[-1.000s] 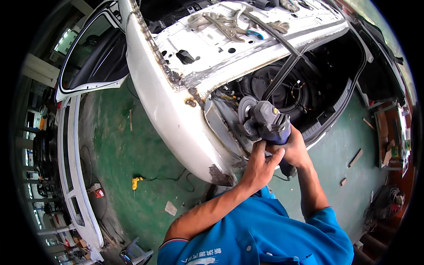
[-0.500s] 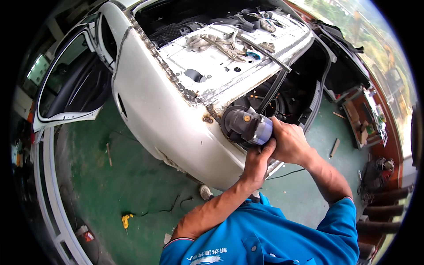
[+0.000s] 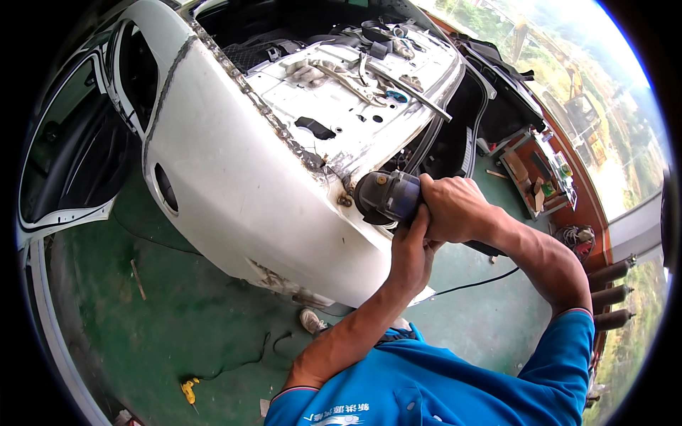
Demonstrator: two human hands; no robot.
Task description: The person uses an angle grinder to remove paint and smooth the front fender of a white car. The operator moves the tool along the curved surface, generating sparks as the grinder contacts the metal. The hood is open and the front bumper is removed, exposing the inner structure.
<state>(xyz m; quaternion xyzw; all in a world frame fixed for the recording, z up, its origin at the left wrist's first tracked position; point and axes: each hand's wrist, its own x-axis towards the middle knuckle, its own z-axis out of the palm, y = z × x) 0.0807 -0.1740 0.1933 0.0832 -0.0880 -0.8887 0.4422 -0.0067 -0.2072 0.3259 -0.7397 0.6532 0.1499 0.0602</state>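
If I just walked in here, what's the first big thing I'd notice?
The big white stripped car body fills the middle, standing on the green floor, with its door swung open on the left. At the car's rear corner, the right hand and the left hand grip a dark grey and blue angle grinder held against the metal edge.

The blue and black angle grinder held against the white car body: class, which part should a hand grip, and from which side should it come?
Grip the blue and black angle grinder by its long rear body, coming from the right, away from the car. Its round black head faces the white car body seam, so that end stays free. The right hand already wraps the body there; the left hand steadies it from beneath.
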